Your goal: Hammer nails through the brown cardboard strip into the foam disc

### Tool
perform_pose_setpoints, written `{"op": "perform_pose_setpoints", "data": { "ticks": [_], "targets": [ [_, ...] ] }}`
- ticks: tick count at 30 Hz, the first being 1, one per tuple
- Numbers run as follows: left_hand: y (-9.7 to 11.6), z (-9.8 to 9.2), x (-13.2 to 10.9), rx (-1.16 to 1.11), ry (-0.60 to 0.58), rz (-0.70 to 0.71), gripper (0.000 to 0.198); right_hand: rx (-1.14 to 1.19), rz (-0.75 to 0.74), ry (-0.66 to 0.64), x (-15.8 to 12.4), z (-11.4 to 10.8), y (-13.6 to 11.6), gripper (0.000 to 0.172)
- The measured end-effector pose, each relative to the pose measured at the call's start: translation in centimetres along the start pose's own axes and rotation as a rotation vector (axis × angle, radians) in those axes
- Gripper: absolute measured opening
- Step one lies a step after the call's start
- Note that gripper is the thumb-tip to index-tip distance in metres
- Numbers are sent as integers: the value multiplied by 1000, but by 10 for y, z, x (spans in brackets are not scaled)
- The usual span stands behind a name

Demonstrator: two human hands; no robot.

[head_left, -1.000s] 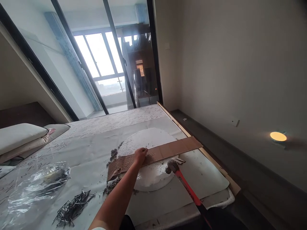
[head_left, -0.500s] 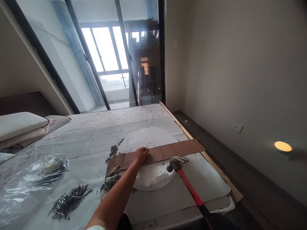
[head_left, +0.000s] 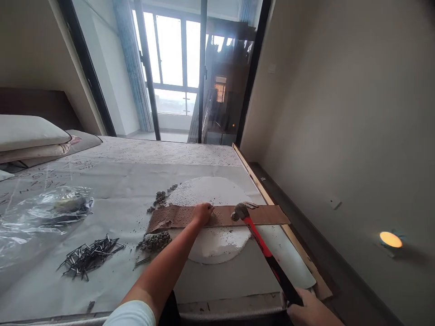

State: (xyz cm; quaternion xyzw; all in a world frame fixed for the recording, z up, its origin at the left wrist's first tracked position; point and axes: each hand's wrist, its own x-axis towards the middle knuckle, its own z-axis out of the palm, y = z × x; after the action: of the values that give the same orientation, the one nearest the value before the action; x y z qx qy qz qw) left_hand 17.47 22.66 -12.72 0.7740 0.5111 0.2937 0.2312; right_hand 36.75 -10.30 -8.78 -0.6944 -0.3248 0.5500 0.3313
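Pale sheeting covers the bed (head_left: 136, 290) that serves as the work surface, with a glass door and window beyond. At far left lies a clear plastic bag (head_left: 41, 213), and just nearer a loose heap of nails (head_left: 88, 256). Small piles of grey rubble (head_left: 154, 241) sit beside a round white foam disc (head_left: 217, 244). Across the disc lies a brown perforated strip (head_left: 176, 216). The left hand (head_left: 202, 213) rests on the strip with its fingertips pressed together, pinching a thin nail (head_left: 213, 206) upright. To the right, a hammer (head_left: 243, 211) with a red and black handle hovers with its head just above the strip, near the nail. The right hand (head_left: 311, 310) is wrapped closed around the handle's end. To strike well, it seems wise to keep the nail vertical, begin with light taps, and draw the fingers clear once it stands by itself.
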Motion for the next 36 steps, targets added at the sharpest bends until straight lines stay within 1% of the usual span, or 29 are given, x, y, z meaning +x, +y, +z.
{"op": "perform_pose_setpoints", "data": {
  "ticks": [3,5,8,11,13,14,15,18,20,24,27,29,31,34,36],
  "targets": [
    [1,-1,-2,42,2,11,19,-35,0,-139,9,2,-42,6],
    [2,-4,-4,76,-29,8,22,-52,17,-188,13,7,-67,8],
    [4,-8,-7,118,-88,-18,26,-106,40,-170,19,14,-94,13],
    [5,-10,-8,124,-109,-35,27,-147,-31,-105,24,20,-109,14],
    [4,-9,-8,119,-114,-29,28,-148,-95,-97,29,25,-113,14],
    [4,-8,-8,118,-113,-26,28,-150,-104,-93,32,29,-114,14],
    [3,-8,-8,119,-111,-23,28,-157,-88,-91,35,32,-114,14],
    [1,-6,-8,159,-115,-22,29,-196,49,-111,46,43,-108,16],
    [-1,-5,-9,201,-123,-14,28,-207,85,-131,51,46,-105,17],
    [-2,-2,-10,210,-123,15,27,-184,-12,-90,48,40,-109,15],
    [-2,-1,-8,166,-112,-10,23,-163,-75,-69,43,37,-117,16],
    [-3,-4,-7,73,-98,-12,16,-167,-67,-75,43,42,-118,16],
    [-7,-9,-4,-92,-66,-34,16,-202,14,-72,46,51,-115,16],
    [-14,-20,-1,-362,8,-145,23,-256,156,-72,51,63,-107,19],
    [-18,-24,-1,-499,26,-215,22,-256,159,-95,52,65,-104,20]
  ]
}}
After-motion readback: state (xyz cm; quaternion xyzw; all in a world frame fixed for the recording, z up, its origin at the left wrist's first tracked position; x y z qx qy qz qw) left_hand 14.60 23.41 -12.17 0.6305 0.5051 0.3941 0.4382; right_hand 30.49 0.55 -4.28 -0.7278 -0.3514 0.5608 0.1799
